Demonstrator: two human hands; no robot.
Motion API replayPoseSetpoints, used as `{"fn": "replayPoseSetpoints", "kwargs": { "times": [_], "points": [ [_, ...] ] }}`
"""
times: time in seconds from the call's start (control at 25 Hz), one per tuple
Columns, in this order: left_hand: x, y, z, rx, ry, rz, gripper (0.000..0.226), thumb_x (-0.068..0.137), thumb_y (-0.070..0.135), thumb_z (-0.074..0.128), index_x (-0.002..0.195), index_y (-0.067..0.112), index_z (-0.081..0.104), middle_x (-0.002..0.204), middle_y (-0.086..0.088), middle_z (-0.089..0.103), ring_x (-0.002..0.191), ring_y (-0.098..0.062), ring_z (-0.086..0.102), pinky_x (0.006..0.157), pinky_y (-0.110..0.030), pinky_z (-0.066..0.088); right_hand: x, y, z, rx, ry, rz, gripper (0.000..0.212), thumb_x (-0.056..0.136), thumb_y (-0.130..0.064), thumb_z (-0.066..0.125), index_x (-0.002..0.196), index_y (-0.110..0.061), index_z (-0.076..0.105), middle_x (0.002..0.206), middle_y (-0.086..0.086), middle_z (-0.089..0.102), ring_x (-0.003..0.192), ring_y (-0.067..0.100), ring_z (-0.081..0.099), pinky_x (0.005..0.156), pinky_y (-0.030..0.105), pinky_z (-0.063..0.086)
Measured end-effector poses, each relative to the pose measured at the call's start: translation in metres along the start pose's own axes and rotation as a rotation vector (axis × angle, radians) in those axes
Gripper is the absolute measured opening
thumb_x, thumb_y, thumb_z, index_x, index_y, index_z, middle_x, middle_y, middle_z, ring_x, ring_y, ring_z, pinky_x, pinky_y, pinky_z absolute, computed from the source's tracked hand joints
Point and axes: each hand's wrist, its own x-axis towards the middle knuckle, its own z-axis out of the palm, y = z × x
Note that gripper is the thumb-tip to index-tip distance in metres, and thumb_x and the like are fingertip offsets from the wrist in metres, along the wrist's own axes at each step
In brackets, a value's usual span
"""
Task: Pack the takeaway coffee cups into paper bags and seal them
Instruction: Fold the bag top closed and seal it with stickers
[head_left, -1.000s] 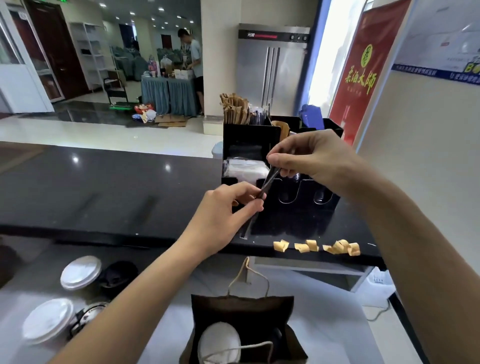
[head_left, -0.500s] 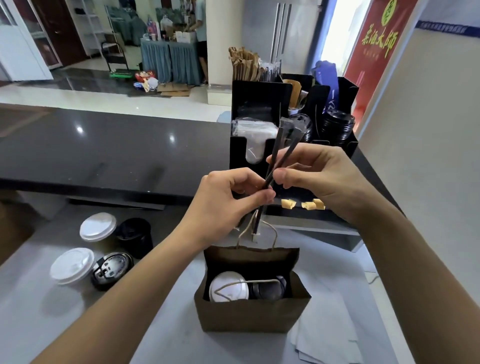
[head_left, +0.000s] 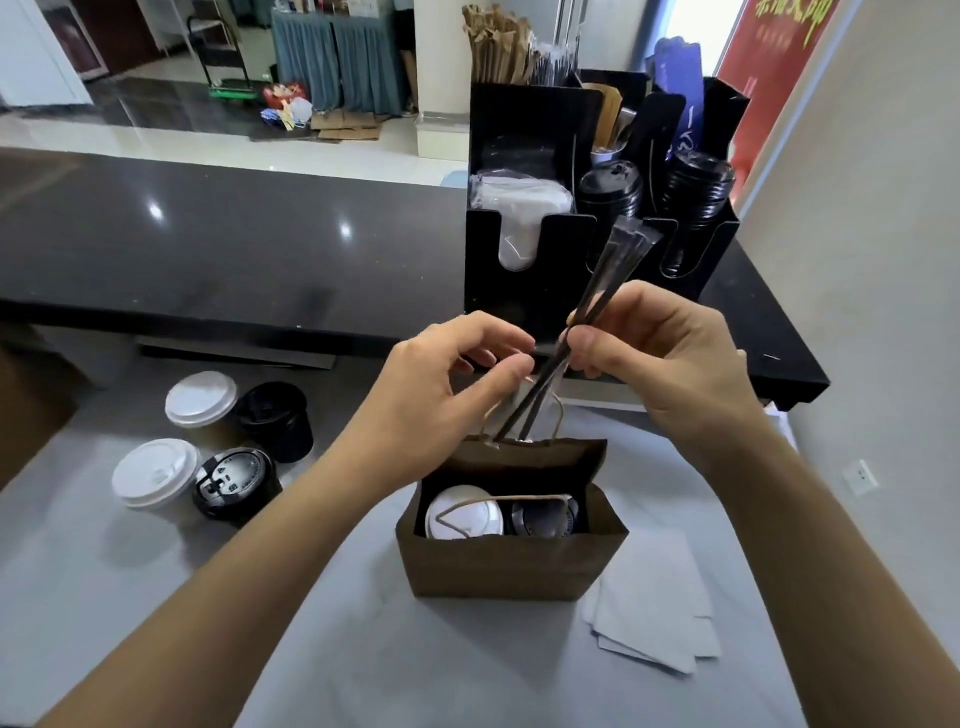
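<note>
My right fingers (head_left: 587, 340) pinched the wrapped straws (head_left: 582, 332); my left fingers (head_left: 511, 366) pinched them lower down. Over the last second I had brought them from the far organizer (head_left: 524, 270) to just above the bag (head_left: 511, 564), which stood open on the desk (head_left: 363, 649) holding two cups (head_left: 462, 514). I judged dropping them in came next, then sealing.

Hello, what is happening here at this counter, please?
A person is packing takeaway coffee. Both the left hand and the right hand pinch wrapped straws above an open paper bag, which already holds two lidded cups. Four more cups wait on the left. The bag is not sealed yet.
</note>
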Motion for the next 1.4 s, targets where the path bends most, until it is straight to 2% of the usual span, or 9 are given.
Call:
{"fn": "replayPoseSetpoints", "kwargs": {
  "times": [0.24, 0.32, 0.48, 0.6, 0.68, 0.84, 1.08, 1.28, 1.4],
  "points": [
    [-0.045, -0.044, 0.005, 0.303, -0.005, -0.040, 0.018, 0.093, 0.040, 0.060, 0.106, 0.030, 0.067, 0.095, 0.021, 0.064, 0.100, -0.007, 0.055, 0.092, -0.036, 0.045, -0.024, 0.029, -0.003, -0.077, -0.030, 0.053, 0.011, 0.085, -0.006, 0.076, 0.091, -0.013, 0.072, 0.083, 0.002, 0.074, 0.078, 0.016, 0.071, 0.076, 0.024, 0.056],
    [-0.057, -0.059, 0.007, 0.444, -0.076, -0.055, 0.027, 0.086, 0.050, 0.060, 0.106, 0.032, 0.065, 0.099, 0.021, 0.063, 0.103, -0.010, 0.051, 0.094, -0.038, 0.042, -0.030, 0.039, -0.003, -0.173, -0.057, 0.051, 0.011, 0.085, -0.004, 0.078, 0.091, -0.011, 0.073, 0.084, 0.001, 0.074, 0.080, 0.017, 0.072, 0.075, 0.027, 0.057],
    [-0.067, -0.078, 0.009, 0.597, -0.222, -0.106, 0.057, 0.073, 0.071, 0.052, 0.119, 0.039, 0.062, 0.116, 0.024, 0.058, 0.121, -0.013, 0.045, 0.099, -0.027, 0.025, -0.038, 0.051, 0.005, -0.237, -0.118, 0.095, 0.010, 0.084, -0.005, 0.080, 0.091, -0.009, 0.074, 0.083, 0.002, 0.074, 0.079, 0.021, 0.072, 0.076, 0.031, 0.060],
    [-0.070, -0.081, 0.011, 0.606, -0.280, -0.159, 0.076, 0.065, 0.080, 0.051, 0.131, 0.043, 0.053, 0.132, 0.025, 0.050, 0.139, -0.014, 0.032, 0.109, -0.025, 0.017, -0.040, 0.061, 0.015, -0.284, -0.155, 0.107, 0.015, 0.083, -0.004, 0.081, 0.087, -0.016, 0.074, 0.079, -0.003, 0.073, 0.075, 0.015, 0.071, 0.071, 0.021, 0.055],
    [-0.070, -0.082, 0.011, 0.600, -0.324, -0.200, 0.089, 0.061, 0.084, 0.054, 0.140, 0.046, 0.043, 0.146, 0.024, 0.039, 0.150, -0.017, 0.014, 0.119, -0.033, 0.014, -0.040, 0.071, 0.021, -0.415, -0.195, 0.069, 0.020, 0.083, -0.005, 0.082, 0.086, -0.022, 0.073, 0.080, -0.008, 0.071, 0.076, 0.012, 0.070, 0.071, 0.018, 0.053],
    [-0.072, -0.083, 0.012, 0.579, -0.386, -0.233, 0.109, 0.057, 0.087, 0.056, 0.152, 0.049, 0.020, 0.161, 0.024, 0.018, 0.154, -0.017, -0.006, 0.124, -0.041, 0.009, -0.036, 0.091, 0.031, -0.787, -0.306, -0.063, 0.017, 0.087, -0.015, 0.074, 0.095, -0.028, 0.067, 0.087, -0.014, 0.062, 0.082, 0.009, 0.062, 0.073, 0.033, 0.053],
    [-0.076, -0.085, 0.014, 0.468, -0.370, -0.263, 0.128, 0.057, 0.080, 0.071, 0.156, 0.049, -0.004, 0.160, 0.030, 0.012, 0.154, -0.013, -0.008, 0.125, -0.040, 0.012, -0.026, 0.119, 0.058, -1.301, -0.429, -0.090, 0.017, 0.085, -0.012, 0.070, 0.098, -0.021, 0.063, 0.085, -0.001, 0.059, 0.067, 0.026, 0.062, 0.050, 0.034, 0.044],
    [-0.076, -0.087, 0.014, 0.429, -0.373, -0.265, 0.131, 0.057, 0.076, 0.076, 0.155, 0.050, -0.007, 0.159, 0.032, 0.012, 0.154, -0.011, -0.007, 0.125, -0.039, 0.014, -0.015, 0.123, 0.076, -1.327, -0.532, 0.029, 0.022, 0.098, -0.009, 0.055, 0.118, -0.017, 0.058, 0.108, 0.004, 0.061, 0.096, 0.029, 0.064, 0.066, 0.034, 0.037],
    [-0.076, -0.087, 0.014, 0.423, -0.372, -0.258, 0.130, 0.058, 0.076, 0.076, 0.155, 0.050, -0.006, 0.159, 0.033, 0.011, 0.154, -0.011, -0.007, 0.125, -0.039, 0.015, -0.016, 0.127, 0.074, -1.304, -0.553, 0.069, 0.024, 0.097, -0.011, 0.058, 0.119, -0.019, 0.059, 0.111, 0.002, 0.064, 0.101, 0.028, 0.065, 0.070, 0.035, 0.046]
  ]
}}
